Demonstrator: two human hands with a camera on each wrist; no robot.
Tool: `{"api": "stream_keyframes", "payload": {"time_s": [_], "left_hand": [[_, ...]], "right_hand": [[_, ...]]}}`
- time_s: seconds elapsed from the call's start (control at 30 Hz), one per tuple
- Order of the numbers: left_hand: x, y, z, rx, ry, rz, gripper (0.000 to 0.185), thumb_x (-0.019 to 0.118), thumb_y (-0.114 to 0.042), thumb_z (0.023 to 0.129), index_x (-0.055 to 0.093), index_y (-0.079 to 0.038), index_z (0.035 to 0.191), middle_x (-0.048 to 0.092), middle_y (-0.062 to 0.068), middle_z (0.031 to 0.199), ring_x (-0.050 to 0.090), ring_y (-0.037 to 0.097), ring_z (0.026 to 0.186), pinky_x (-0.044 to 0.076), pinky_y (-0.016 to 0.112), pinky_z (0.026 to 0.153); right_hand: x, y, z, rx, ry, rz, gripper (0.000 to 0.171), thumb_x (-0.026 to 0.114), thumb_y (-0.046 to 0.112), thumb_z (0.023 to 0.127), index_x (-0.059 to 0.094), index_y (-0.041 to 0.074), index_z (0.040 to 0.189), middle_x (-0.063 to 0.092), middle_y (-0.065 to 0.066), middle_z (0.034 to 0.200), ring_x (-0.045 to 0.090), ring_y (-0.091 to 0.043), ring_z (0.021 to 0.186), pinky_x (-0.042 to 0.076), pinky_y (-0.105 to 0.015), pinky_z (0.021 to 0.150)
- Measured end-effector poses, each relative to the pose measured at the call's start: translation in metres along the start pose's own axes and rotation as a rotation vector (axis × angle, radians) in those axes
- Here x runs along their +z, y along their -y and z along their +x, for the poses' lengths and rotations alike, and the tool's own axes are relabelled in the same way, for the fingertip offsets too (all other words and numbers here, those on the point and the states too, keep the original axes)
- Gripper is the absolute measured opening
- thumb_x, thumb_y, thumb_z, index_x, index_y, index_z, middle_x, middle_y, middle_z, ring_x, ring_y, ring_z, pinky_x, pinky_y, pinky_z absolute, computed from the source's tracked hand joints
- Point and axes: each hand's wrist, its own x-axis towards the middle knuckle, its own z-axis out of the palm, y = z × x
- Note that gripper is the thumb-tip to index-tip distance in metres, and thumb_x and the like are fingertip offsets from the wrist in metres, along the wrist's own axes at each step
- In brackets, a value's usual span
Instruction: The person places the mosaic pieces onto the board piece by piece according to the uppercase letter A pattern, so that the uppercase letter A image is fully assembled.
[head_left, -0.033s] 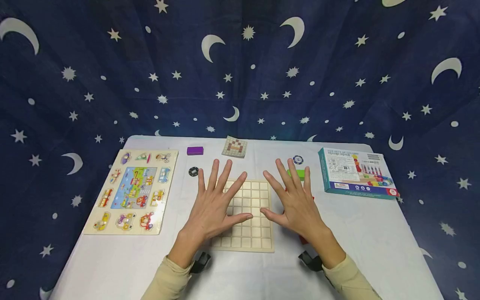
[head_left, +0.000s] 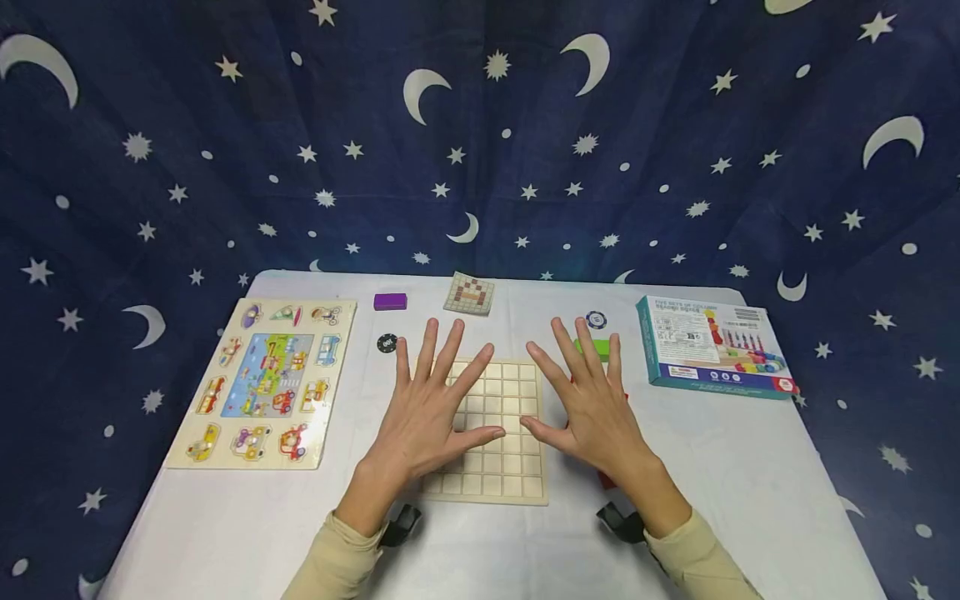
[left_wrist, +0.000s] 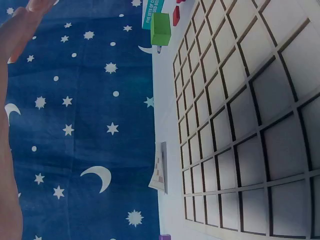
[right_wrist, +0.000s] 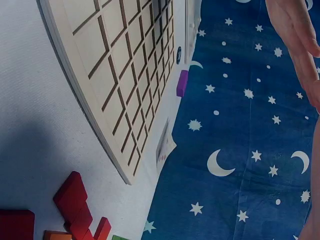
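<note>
Fingers (head_left: 472, 372) on the left hand (head_left: 422, 421) and right hand (head_left: 596, 412) are spread apart; a wooden grid board (head_left: 502, 483) lies between and partly beneath them, a green block (head_left: 603, 348) partly hidden behind the right ones.

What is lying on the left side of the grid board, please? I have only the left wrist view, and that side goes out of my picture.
Observer: A puzzle board with colourful vehicle pictures lies there, as the head view shows.
Operator: Thank you. At the edge of my picture the purple block is cut. Is there something close to it?
Observer: Yes, a round black chip lies just on its near side, toward the person.
Operator: And the right hand, is it holding anything?
Observer: No, it holds nothing. Its fingers are spread, and in the head view it overlaps the right edge of the grid board.
</note>
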Motion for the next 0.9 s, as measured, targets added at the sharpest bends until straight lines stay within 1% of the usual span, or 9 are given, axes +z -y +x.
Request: {"api": "stream_keyframes", "payload": {"time_s": [0.07, 0.17, 0.3, 0.37, 0.43, 0.57, 0.63, 0.77, 0.9], "left_hand": [[0.001, 0.001, -0.001, 0.001, 0.004, -0.013, 0.11, 0.063, -0.084, 0.083, 0.02, -0.035, 0.172, -0.011, 0.006, 0.183, -0.006, 0.04, 0.169, 0.009, 0.078, 0.13], [0.005, 0.004, -0.005, 0.0, 0.019, -0.061, 0.107, 0.061, -0.082, 0.087, 0.018, -0.033, 0.172, -0.01, 0.005, 0.183, -0.005, 0.039, 0.17, 0.011, 0.075, 0.132], [0.016, 0.017, -0.02, -0.042, 0.095, -0.184, 0.102, 0.061, -0.074, 0.093, 0.014, -0.031, 0.173, -0.006, 0.005, 0.183, -0.006, 0.036, 0.17, 0.011, 0.071, 0.134], [0.023, 0.028, -0.032, -0.077, 0.143, -0.234, 0.1, 0.063, -0.068, 0.096, 0.013, -0.03, 0.173, -0.003, 0.006, 0.183, -0.003, 0.036, 0.17, 0.012, 0.069, 0.135], [0.031, 0.04, -0.045, -0.114, 0.185, -0.267, 0.098, 0.065, -0.063, 0.097, 0.014, -0.028, 0.173, 0.003, 0.009, 0.183, 0.002, 0.038, 0.17, 0.013, 0.068, 0.135], [0.042, 0.06, -0.066, -0.167, 0.257, -0.291, 0.095, 0.068, -0.057, 0.097, 0.023, -0.02, 0.172, 0.016, 0.015, 0.181, 0.015, 0.042, 0.168, 0.018, 0.068, 0.134], [0.044, 0.067, -0.076, -0.187, 0.291, -0.308, 0.093, 0.07, -0.054, 0.097, 0.028, -0.015, 0.17, 0.022, 0.016, 0.179, 0.02, 0.044, 0.166, 0.02, 0.068, 0.134], [0.046, 0.075, -0.087, -0.209, 0.355, -0.364, 0.092, 0.071, -0.05, 0.096, 0.032, -0.01, 0.168, 0.027, 0.014, 0.178, 0.023, 0.044, 0.165, 0.021, 0.068, 0.133], [0.044, 0.078, -0.087, -0.213, 0.383, -0.403, 0.09, 0.073, -0.048, 0.097, 0.032, -0.01, 0.168, 0.029, 0.01, 0.178, 0.021, 0.042, 0.166, 0.019, 0.067, 0.134]], "right_hand": [[0.0, -0.003, -0.001, 0.022, 0.018, 0.013, 0.088, 0.027, 0.084, 0.099, 0.034, 0.03, 0.168, 0.016, -0.008, 0.182, 0.008, -0.036, 0.17, 0.003, -0.079, 0.13], [0.0, -0.014, -0.005, 0.094, 0.04, 0.061, 0.077, 0.049, 0.07, 0.101, 0.042, 0.026, 0.164, 0.028, -0.01, 0.178, 0.023, -0.039, 0.165, 0.011, -0.078, 0.129], [0.005, -0.04, -0.017, 0.257, 0.062, 0.125, 0.057, 0.077, 0.037, 0.093, 0.065, 0.016, 0.144, 0.061, -0.013, 0.152, 0.054, -0.038, 0.14, 0.04, -0.063, 0.118], [0.012, -0.052, -0.023, 0.333, 0.105, 0.13, 0.044, 0.08, 0.028, 0.092, 0.072, 0.013, 0.132, 0.07, -0.012, 0.135, 0.062, -0.035, 0.125, 0.049, -0.055, 0.105], [0.02, -0.061, -0.027, 0.387, 0.177, 0.134, 0.038, 0.08, 0.027, 0.092, 0.074, 0.012, 0.127, 0.072, -0.012, 0.127, 0.064, -0.034, 0.116, 0.053, -0.051, 0.096], [0.039, -0.071, -0.027, 0.435, 0.337, 0.113, 0.043, 0.08, 0.032, 0.094, 0.073, 0.011, 0.131, 0.07, -0.015, 0.129, 0.064, -0.034, 0.114, 0.056, -0.05, 0.096], [0.046, -0.072, -0.024, 0.442, 0.383, 0.092, 0.045, 0.08, 0.031, 0.094, 0.073, 0.009, 0.132, 0.07, -0.017, 0.128, 0.064, -0.035, 0.112, 0.057, -0.051, 0.094], [0.053, -0.071, -0.017, 0.442, 0.392, 0.039, 0.041, 0.082, 0.029, 0.091, 0.077, 0.006, 0.124, 0.074, -0.018, 0.12, 0.068, -0.035, 0.105, 0.057, -0.049, 0.09], [0.054, -0.063, -0.007, 0.407, 0.34, 0.046, 0.035, 0.083, 0.029, 0.09, 0.079, 0.007, 0.117, 0.076, -0.014, 0.111, 0.069, -0.031, 0.097, 0.055, -0.046, 0.086]]}}
